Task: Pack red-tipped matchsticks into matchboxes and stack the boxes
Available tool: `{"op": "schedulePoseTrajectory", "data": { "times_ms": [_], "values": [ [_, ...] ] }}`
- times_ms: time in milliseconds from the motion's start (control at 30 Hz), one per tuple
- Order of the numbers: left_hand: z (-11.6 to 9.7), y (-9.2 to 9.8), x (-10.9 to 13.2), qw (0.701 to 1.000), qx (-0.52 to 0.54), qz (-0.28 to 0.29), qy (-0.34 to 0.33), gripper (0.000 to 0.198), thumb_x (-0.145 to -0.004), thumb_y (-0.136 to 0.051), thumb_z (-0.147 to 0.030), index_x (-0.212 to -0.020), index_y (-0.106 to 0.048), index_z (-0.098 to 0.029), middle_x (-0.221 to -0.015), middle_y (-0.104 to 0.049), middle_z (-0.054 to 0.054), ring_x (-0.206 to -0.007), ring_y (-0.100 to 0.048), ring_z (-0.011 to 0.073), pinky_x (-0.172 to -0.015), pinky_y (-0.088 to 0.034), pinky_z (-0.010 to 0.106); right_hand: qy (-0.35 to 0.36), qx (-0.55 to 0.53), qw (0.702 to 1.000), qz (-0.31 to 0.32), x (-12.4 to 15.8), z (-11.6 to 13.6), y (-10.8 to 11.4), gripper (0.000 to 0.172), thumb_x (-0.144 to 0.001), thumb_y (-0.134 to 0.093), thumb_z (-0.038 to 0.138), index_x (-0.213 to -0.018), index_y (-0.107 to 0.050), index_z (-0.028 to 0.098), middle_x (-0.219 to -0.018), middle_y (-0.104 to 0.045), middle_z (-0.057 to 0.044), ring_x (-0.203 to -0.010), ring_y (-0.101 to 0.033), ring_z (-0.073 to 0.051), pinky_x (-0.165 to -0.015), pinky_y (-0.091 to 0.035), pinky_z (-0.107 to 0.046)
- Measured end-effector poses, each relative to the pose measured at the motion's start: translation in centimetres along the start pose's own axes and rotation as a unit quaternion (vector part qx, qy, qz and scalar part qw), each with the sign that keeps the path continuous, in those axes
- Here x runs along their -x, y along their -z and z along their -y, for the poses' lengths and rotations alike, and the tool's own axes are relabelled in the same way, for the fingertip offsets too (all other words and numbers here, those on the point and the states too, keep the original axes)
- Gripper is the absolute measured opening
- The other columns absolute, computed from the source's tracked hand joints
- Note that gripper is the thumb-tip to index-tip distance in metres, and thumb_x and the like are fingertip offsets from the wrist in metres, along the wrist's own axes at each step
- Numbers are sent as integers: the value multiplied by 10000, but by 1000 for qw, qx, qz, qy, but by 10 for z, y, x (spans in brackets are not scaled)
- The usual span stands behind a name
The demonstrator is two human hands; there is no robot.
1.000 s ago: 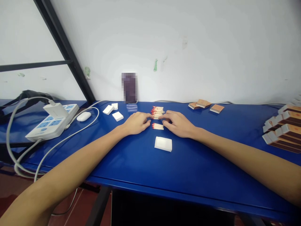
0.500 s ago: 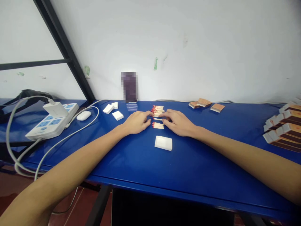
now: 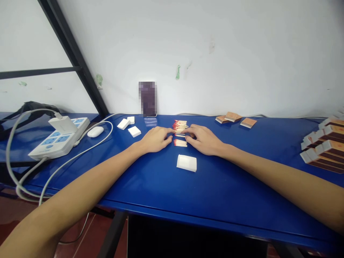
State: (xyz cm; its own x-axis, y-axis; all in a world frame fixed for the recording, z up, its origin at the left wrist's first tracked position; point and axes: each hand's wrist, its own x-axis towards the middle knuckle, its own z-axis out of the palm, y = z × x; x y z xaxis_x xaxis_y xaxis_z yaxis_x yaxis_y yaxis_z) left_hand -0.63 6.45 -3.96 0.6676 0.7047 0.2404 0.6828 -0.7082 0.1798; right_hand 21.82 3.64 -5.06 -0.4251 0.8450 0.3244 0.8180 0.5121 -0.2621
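Observation:
A pile of red-tipped matches (image 3: 180, 125) lies on the blue table (image 3: 215, 186), with a smaller bunch of matches (image 3: 180, 143) just in front of it. My left hand (image 3: 156, 139) rests palm down left of the matches, its fingertips at one or two loose matches (image 3: 179, 135) between the piles. My right hand (image 3: 203, 139) lies palm down on the right, fingers pointing left and touching the same loose matches. Both hands have fingers stretched flat. A white inner matchbox tray (image 3: 186, 163) sits in front of the hands.
Three white trays (image 3: 128, 125), a white mouse (image 3: 95, 132) and a power strip (image 3: 60, 137) with grey cables lie at the left. Brown matchbox sleeves (image 3: 235, 120) sit at back right, stacked matchboxes (image 3: 324, 148) at the right edge. A dark upright object (image 3: 148, 99) leans on the wall.
The fingertips of both hands have drawn a match or two out of the far pile toward the nearer bunch. The arms have barely moved.

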Motion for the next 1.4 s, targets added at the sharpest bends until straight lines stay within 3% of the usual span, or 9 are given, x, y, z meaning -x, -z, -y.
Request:
{"op": "schedulePoseTrajectory", "data": {
  "times_ms": [400,667,767,1000,1400],
  "values": [
    [0,2,-1,1000,-13,10,-14,404,-920,-445,-254,-1276,-630,-208,-955,-720,52,-848,-656,210,-773,-480,326,8,-8,1000,-1,-1,-2,-1,360,-920,-475,266,-1185,-697,167,-912,-635,-75,-791,-565,-200,-715,-383,-315],
    [2,0,-1,1000,-12,11,-4,364,-937,-453,-282,-1255,-609,-197,-749,-655,19,-693,-612,183,-681,-444,300,21,-15,1000,-16,-1,-4,-2,341,-911,-485,271,-1154,-707,177,-901,-642,-72,-790,-562,-202,-716,-385,-324],
    [2,-1,-1,1000,-16,5,7,376,-937,-461,-293,-1274,-582,-180,-746,-646,21,-697,-611,185,-683,-445,301,20,-20,999,-19,0,-3,-2,321,-911,-484,275,-1105,-721,177,-884,-636,-66,-778,-558,-196,-704,-383,-320],
    [-2,-2,-1,998,-31,-4,46,372,-924,-475,-310,-1240,-602,-163,-754,-656,39,-714,-621,204,-676,-453,313,21,-24,999,-17,0,-1,0,363,-906,-484,258,-1202,-690,215,-874,-630,-48,-769,-553,-190,-701,-380,-311],
    [-1,0,-1,999,-25,3,31,390,-934,-463,-316,-1268,-616,-184,-763,-672,41,-726,-635,207,-713,-468,321,7,-3,1000,5,0,-1,0,396,-934,-475,287,-1283,-656,244,-995,-634,-75,-793,-566,-197,-715,-379,-311]
  ]
}}
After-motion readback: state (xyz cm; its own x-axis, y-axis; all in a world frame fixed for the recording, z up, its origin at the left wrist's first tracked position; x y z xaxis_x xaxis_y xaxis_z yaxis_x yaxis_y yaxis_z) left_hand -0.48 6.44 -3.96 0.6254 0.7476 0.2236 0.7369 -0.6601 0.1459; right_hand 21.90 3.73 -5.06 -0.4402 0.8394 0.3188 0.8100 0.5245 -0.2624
